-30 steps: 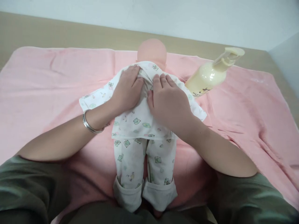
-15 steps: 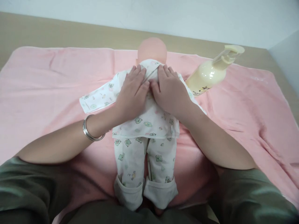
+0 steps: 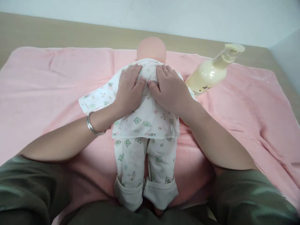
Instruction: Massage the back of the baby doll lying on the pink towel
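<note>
Pressing flat on the doll's shirt point(image 3: 150, 120), the left hand point(image 3: 130, 89) and right hand point(image 3: 172, 89) are lying open, thumbs nearly meeting, gripping nothing. The doll point(image 3: 152, 50) is lying midway across the pink blanket point(image 3: 58, 75), head at its far edge; the pump bottle point(image 3: 208, 75) is standing toward the far right corner.

This is an indoor baby-care spot (home or training room, hard to tell), with a clothed doll point(image 3: 150, 122), pump bottle point(image 3: 207, 76) and pink blanket point(image 3: 47, 90) on a desk point(image 3: 70, 32) by pale walls point(image 3: 187, 18).
</note>
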The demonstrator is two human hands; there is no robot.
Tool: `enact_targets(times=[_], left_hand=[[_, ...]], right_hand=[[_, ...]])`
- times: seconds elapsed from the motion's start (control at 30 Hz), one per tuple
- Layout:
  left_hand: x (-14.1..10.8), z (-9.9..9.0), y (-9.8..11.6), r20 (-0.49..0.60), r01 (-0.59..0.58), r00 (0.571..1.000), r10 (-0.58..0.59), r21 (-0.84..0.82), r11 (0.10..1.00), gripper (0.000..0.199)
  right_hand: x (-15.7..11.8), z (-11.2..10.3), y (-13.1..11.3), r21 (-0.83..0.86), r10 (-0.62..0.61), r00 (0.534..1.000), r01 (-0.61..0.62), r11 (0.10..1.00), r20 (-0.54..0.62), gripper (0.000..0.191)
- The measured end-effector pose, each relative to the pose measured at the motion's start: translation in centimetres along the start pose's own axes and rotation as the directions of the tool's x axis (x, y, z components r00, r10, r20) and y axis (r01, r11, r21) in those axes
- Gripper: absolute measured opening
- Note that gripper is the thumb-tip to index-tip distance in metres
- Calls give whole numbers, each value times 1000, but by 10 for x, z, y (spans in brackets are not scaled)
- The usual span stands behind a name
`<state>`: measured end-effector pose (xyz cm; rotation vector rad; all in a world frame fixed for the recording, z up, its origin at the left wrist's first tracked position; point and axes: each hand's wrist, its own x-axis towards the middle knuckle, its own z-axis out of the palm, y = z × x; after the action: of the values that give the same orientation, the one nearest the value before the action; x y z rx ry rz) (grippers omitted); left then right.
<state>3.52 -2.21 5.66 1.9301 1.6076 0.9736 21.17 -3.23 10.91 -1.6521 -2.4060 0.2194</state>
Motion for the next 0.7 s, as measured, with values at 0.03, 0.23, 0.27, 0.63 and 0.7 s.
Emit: enact_targets(times=[0.03, 0.23, 0.27, 0.63, 0.7], left_hand=[[1, 0, -1, -6, -8, 1000, 8, -4, 1000, 51], [-2, -2, 7, 50, 9, 999, -12, 58, 998, 63], [-5, -2, 11, 54, 4, 998, -8, 75, 997, 65], [-8, -6, 15, 87, -51, 995, 47, 35, 998, 64], [5, -7, 7, 104, 19, 994, -22, 35, 999, 67]], right_hand=[[0, 2, 1, 14, -14, 1000, 14, 1000, -19, 61], [-1, -2, 3, 20, -35, 999, 36, 999, -9, 60], [0, -4, 5, 15, -36, 999, 36, 999, 10, 60], [-21, -9, -20, -166, 12, 1000, -14, 986, -13, 62], [-28, -9, -26, -193, 6, 1000, -9, 981, -17, 62]])
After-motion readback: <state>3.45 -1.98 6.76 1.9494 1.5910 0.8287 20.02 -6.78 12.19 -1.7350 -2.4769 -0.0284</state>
